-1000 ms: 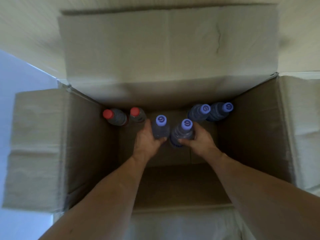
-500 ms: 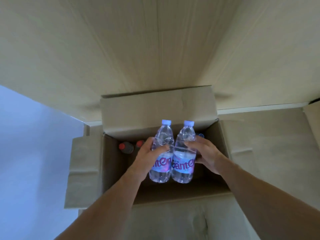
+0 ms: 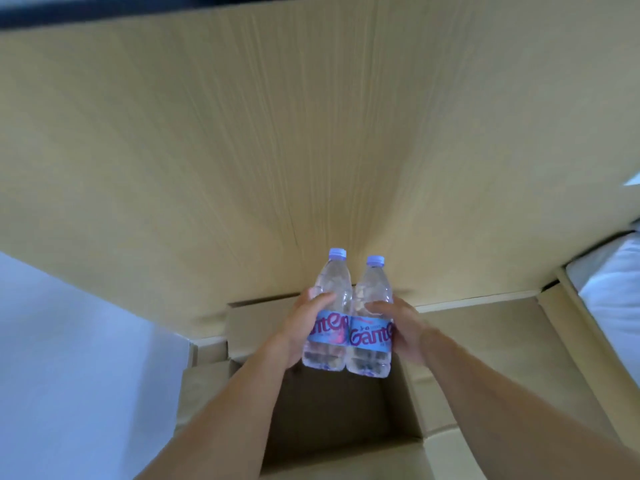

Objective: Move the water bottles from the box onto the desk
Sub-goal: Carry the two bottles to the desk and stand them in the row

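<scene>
Fingers (image 3: 320,299) of our left hand (image 3: 298,332) curl round one bottle (image 3: 329,317); our right hand (image 3: 403,327) wraps the other bottle (image 3: 372,327), both touching, upright, above the box (image 3: 346,410) at six o'clock. Neither stands on the desk (image 3: 311,150) at twelve o'clock yet. We cannot see whether more bottles remain inside; our arms hide the box floor.

Clear glossy plastic bottles (image 3: 348,317) (paper-look labels), matt brown cardboard box (image 3: 446,393), smooth pale wood-grain desk (image 3: 311,150).

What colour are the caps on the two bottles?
Both caps are pale purple, almost lilac. The head view, the only one, shows them at the top of the bottles.
</scene>
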{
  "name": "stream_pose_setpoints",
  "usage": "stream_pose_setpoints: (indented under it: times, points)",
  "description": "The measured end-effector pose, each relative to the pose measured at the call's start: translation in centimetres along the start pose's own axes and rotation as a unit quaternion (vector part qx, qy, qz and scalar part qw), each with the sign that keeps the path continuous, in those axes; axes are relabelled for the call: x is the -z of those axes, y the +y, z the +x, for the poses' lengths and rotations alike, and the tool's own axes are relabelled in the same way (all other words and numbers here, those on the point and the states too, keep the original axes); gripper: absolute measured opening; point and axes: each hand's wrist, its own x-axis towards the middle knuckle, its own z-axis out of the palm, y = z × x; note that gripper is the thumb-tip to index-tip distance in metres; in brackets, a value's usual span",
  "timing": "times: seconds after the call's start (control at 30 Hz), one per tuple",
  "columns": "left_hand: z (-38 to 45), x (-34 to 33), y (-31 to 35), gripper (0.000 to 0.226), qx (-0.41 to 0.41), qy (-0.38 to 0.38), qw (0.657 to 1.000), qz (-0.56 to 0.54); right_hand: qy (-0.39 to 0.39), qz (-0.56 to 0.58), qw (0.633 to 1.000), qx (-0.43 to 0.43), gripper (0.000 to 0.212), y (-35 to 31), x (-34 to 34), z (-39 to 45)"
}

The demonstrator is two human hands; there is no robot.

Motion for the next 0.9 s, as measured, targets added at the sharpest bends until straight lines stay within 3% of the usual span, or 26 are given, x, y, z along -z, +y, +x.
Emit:
stream_pose_setpoints:
  times: [0.17,0.47,0.67,0.9]
  points:
    - [-3.9,-2.5,5.5,0.029,-0.021,-0.017,1.0,-0.008,-0.027,0.002,0.999,0.039,0.059,-5.9,-0.1,-4.7]
    - [-8.6,-7.6,11.2,0.038,-0.096,-0.051,0.994,-0.003,0.025,0.015,0.996,0.086,0.035,-12.2,-0.3,-12.4]
    - [-11.5,-9.7,13.5,0.043,-0.12,-0.127,0.984,0.023,0.061,0.07,0.99,0.107,0.039,-13.4,-0.5,-18.3]
    - [-14.7,-12.7,13.4,0.029,-0.108,-0.212,0.967,0.091,0.113,0.116,0.975,0.152,0.041,-10.9,0.9,-26.1]
